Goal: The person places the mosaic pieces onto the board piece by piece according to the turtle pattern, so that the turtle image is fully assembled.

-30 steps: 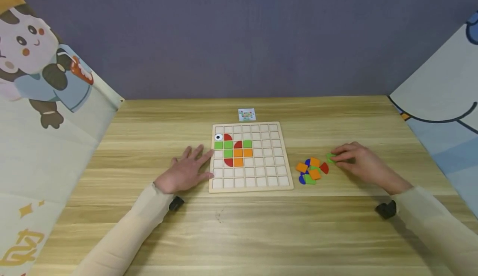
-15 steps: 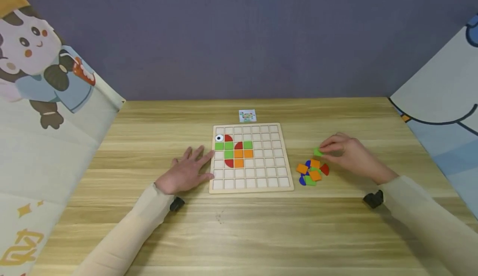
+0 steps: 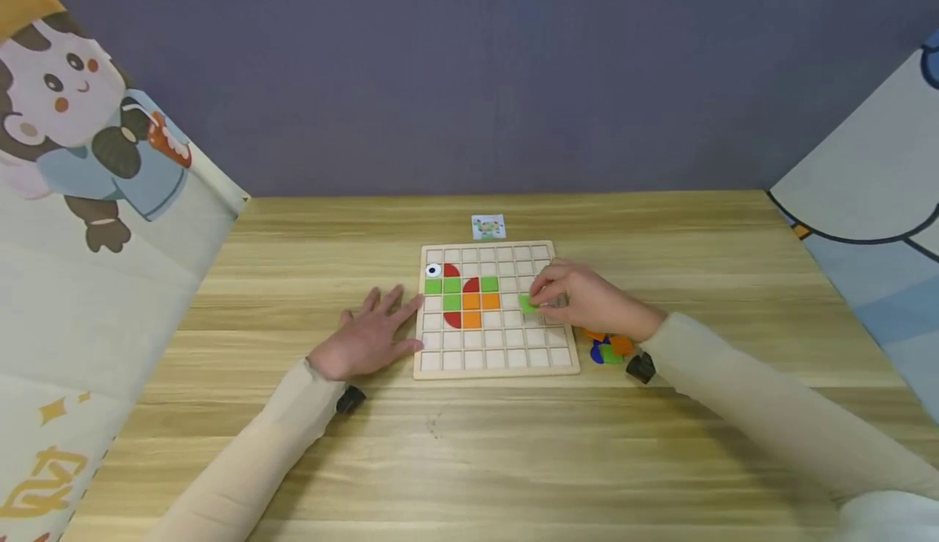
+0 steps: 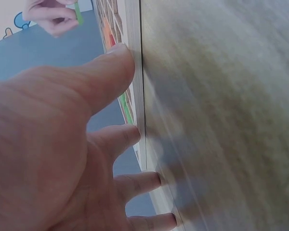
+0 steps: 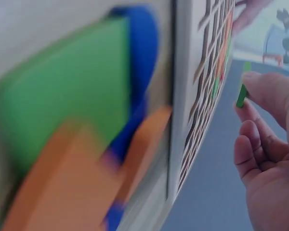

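My right hand (image 3: 587, 297) pinches a green square tile (image 3: 526, 304) between thumb and fingers, above the right part of the wooden grid board (image 3: 497, 371). In the right wrist view the green tile (image 5: 243, 86) is seen edge-on, raised off the board. Fingers spread, my left hand (image 3: 370, 334) lies flat on the table with thumb and index fingertip at the board's left edge. Set in the board are green squares (image 3: 451, 301), orange squares (image 3: 471, 319), red quarter-round tiles (image 3: 452, 319) and a white eye disc (image 3: 434, 271).
Right of the board lies a pile of loose tiles, with an orange tile (image 3: 621, 345), a green tile (image 3: 611, 354) and a blue tile (image 3: 597, 353); my right forearm partly covers it. A small picture card (image 3: 488, 226) lies behind the board. The table (image 3: 469, 460) meets a dark wall (image 3: 499, 77).
My right hand has carried the green square tile leftward, from beyond the loose pile to over the board. The left hand stays at the board's edge.
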Available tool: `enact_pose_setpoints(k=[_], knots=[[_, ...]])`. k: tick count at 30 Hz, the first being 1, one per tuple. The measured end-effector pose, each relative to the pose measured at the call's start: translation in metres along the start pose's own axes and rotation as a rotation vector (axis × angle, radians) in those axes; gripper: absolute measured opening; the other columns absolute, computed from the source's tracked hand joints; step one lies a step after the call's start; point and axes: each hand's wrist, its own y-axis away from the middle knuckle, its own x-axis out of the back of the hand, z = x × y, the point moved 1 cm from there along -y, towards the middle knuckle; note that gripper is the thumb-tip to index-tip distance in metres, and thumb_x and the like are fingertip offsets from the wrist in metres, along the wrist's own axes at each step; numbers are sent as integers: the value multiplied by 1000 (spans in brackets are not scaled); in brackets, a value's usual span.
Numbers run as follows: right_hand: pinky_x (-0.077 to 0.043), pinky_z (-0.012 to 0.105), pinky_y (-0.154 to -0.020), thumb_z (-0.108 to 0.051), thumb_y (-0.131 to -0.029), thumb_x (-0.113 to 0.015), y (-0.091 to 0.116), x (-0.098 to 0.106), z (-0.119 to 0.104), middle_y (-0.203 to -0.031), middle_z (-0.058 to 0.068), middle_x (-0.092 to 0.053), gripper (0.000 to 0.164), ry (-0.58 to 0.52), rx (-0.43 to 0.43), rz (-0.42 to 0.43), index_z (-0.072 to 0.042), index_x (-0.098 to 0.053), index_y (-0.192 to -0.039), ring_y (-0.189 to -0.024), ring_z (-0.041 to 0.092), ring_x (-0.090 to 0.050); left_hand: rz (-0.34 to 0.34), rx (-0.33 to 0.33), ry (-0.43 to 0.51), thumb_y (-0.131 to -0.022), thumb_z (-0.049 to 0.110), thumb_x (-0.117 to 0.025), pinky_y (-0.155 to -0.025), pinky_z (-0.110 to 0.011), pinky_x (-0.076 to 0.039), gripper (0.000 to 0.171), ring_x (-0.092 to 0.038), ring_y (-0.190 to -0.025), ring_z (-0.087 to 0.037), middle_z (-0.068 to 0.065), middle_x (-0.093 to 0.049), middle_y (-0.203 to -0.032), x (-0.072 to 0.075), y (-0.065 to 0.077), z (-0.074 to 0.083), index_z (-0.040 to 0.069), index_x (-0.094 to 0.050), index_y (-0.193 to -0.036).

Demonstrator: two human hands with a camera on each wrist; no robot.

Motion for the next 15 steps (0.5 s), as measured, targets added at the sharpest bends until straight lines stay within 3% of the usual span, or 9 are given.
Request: enact_pose_setpoints(k=[9,15], knots=[[-46,27,-72,-12,-81,-76,-35,-25,-22,-93,-6,-61,14,15,52,-109,-10,-77,-95,-85,10,-50,0,5,-2,-94,54,-45,-92,-76,-18,72,-7,-136,-50,-15,-6,-156,0,-2,-2,23,-17,-153],[-46,26,-72,-11,-81,-76,-44,-33,-29,-90,-6,-59,14,39,-30,-140,-9,-77,-94,-85,11,-50,-3,12,14,-94,54,-46,-93,-77,-17,72,-6,-136,-50,-14,-6,-157,-2,-2,-2,23,-17,-153]])
